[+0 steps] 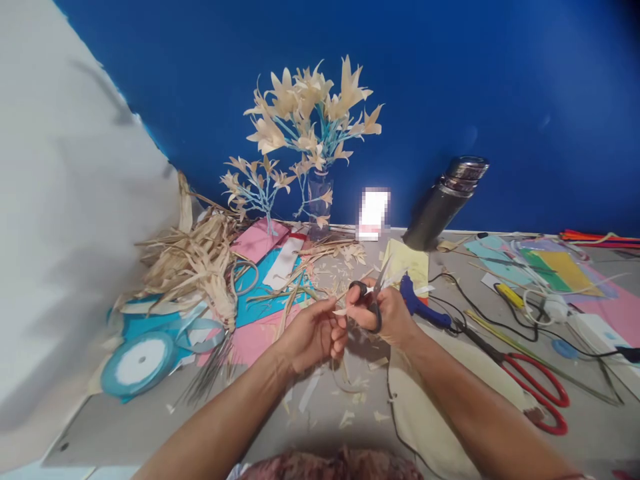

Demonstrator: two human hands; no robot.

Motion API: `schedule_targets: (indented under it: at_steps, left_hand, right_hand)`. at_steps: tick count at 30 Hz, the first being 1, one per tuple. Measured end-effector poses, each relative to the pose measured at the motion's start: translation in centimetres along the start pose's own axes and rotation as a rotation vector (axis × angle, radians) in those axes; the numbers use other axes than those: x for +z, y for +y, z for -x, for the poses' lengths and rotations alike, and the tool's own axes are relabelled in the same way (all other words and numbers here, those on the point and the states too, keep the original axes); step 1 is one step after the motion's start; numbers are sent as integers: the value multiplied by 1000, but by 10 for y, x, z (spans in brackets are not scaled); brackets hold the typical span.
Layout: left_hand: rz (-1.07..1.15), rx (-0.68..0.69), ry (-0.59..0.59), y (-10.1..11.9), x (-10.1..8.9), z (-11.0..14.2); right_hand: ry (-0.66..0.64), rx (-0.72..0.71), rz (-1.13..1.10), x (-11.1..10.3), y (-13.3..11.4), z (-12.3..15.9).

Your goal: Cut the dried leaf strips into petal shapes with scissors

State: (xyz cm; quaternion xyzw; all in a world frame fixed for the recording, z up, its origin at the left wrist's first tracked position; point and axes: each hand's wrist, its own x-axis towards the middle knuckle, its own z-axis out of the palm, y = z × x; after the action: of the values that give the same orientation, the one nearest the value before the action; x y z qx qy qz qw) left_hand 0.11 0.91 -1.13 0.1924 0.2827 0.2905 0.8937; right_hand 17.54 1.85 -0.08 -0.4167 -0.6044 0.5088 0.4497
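My left hand is closed, its thumb and forefinger pinching a small pale strip of dried husk. Black-handled scissors rest in my right hand, their blades pointing up and away from me. The right fingertips meet the left ones at the strip. Pale cut scraps lie on the table below. Beyond my hands, cream husk flowers on blue stems stand in a clear vase, with a smaller flower bunch at its left.
Dried corn husks and a blue ribbon roll lie left. To the right are a blue glue gun, red-handled scissors, cords and a white power strip. A dark flask leans near the blue wall.
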Motion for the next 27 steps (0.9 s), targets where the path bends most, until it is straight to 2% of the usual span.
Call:
schedule_targets:
  at_steps: [2, 4, 8, 11, 14, 18, 20, 22, 25, 27]
  left_hand:
    - [2, -25, -31, 2, 2, 3]
    - [-38, 82, -13, 3, 5, 5]
    - [-246, 352, 180, 5, 12, 9]
    - [-311, 458, 269, 6, 14, 10]
    - [-297, 477, 286, 6, 13, 11]
    - [-377, 566, 327, 2, 9, 8]
    - [-429, 624, 329, 0, 10, 8]
    - [-440, 610, 294, -2, 13, 9]
    - [-321, 526, 214, -2, 20, 12]
    - [-197, 547, 174, 0, 24, 16]
  right_hand:
    - [-5, -29, 61, 2, 1, 2]
    - [-13, -47, 86, 2, 0, 2]
    - [25, 28, 89, -8, -7, -5]
    - [8, 91, 70, -17, -6, -11]
    - [-108, 136, 71, -21, 0, -14]
    - [-307, 314, 66, -15, 6, -12]
    - [-388, 343, 80, -9, 8, -10]
    - [-447, 314, 59, -3, 9, -7]
    - [-487, 273, -76, 3, 13, -4]
    - [-477, 278, -201, 6, 17, -3]
